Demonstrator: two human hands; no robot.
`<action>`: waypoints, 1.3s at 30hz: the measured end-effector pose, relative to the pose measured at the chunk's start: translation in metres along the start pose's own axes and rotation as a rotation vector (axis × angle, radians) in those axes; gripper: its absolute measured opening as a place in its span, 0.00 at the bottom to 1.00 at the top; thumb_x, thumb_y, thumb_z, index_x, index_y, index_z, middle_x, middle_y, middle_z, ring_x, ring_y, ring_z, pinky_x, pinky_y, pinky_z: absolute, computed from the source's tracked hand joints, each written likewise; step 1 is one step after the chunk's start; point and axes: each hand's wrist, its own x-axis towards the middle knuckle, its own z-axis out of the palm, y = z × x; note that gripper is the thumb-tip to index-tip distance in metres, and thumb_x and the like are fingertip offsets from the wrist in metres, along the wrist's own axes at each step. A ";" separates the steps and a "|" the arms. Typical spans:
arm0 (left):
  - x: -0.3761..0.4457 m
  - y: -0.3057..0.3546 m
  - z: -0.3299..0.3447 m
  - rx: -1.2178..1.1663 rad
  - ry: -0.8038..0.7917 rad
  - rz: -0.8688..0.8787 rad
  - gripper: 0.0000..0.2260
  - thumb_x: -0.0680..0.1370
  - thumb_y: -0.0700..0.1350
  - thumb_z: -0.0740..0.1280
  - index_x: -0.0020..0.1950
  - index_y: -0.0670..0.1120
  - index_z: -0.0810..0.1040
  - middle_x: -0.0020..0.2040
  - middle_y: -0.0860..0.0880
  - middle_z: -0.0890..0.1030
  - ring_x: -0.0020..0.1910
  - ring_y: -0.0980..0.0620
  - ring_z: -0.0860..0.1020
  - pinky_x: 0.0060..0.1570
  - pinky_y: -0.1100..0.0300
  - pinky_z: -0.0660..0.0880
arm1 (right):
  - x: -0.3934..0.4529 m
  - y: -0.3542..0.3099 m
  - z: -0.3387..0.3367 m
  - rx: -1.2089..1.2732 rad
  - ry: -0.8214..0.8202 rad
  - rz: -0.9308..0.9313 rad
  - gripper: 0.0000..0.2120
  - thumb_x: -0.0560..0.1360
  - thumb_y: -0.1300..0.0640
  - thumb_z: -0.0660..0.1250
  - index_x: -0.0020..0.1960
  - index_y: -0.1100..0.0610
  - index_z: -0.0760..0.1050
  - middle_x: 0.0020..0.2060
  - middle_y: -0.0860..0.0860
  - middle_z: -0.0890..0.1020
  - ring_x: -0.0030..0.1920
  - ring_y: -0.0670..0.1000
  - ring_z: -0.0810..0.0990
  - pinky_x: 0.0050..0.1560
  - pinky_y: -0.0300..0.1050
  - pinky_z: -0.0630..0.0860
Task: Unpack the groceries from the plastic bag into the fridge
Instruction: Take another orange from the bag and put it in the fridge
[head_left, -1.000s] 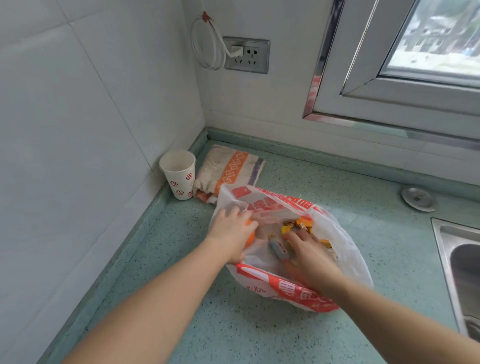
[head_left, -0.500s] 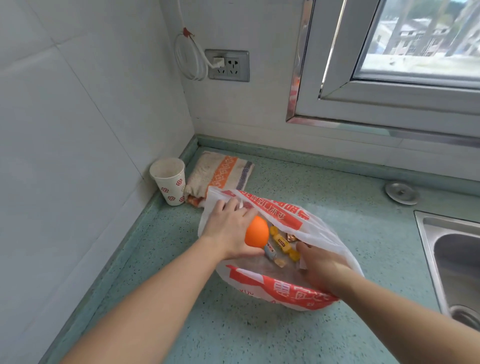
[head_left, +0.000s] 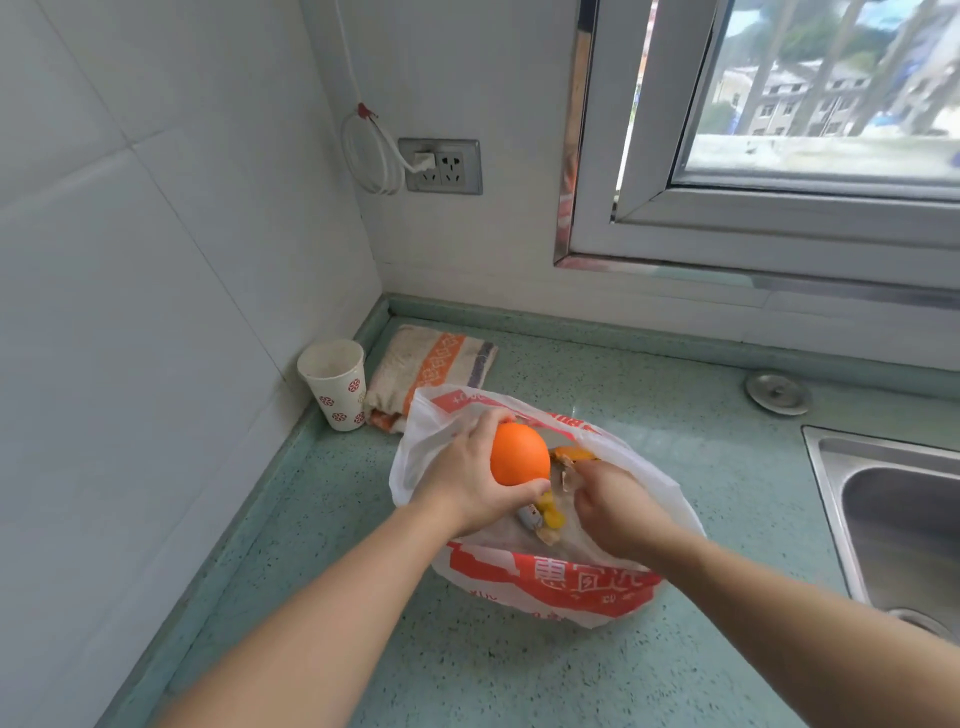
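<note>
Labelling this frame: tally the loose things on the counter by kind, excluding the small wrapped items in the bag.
White-and-red plastic bag: 1
Round orange fruit, held above the bag: 1
White paper cup with red dots: 1
Folded striped cloth: 1
Round metal disc: 1
Total: 5

A pale green speckled counter (head_left: 649, 415) runs into a tiled corner. On it lies a white and red plastic bag (head_left: 571, 587), open at the top. Behind the bag, in the corner, a paper cup (head_left: 335, 384) stands upright just beside a folded striped cloth (head_left: 431, 364). A steel sink (head_left: 893, 519) is set into the counter's right side, with a round metal cap (head_left: 777, 392) near it.
</note>
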 end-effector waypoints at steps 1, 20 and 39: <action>0.003 -0.002 0.001 -0.020 0.012 0.007 0.34 0.65 0.64 0.73 0.66 0.59 0.63 0.63 0.53 0.71 0.58 0.50 0.74 0.57 0.53 0.73 | -0.001 -0.003 -0.006 0.034 0.018 0.016 0.08 0.79 0.61 0.54 0.45 0.51 0.69 0.41 0.47 0.76 0.41 0.48 0.73 0.35 0.40 0.67; -0.032 0.226 0.022 0.034 -0.070 0.467 0.35 0.66 0.60 0.75 0.70 0.56 0.66 0.64 0.53 0.71 0.59 0.50 0.74 0.60 0.55 0.73 | -0.217 0.075 -0.171 0.561 0.509 0.321 0.07 0.77 0.58 0.61 0.45 0.54 0.77 0.40 0.54 0.82 0.30 0.47 0.83 0.26 0.41 0.76; -0.494 0.689 0.286 -0.225 -0.769 1.559 0.32 0.64 0.67 0.72 0.64 0.63 0.66 0.58 0.55 0.76 0.54 0.53 0.77 0.53 0.57 0.76 | -0.887 0.176 -0.157 0.752 1.661 1.060 0.12 0.79 0.57 0.58 0.46 0.62 0.77 0.38 0.57 0.81 0.30 0.55 0.80 0.29 0.45 0.75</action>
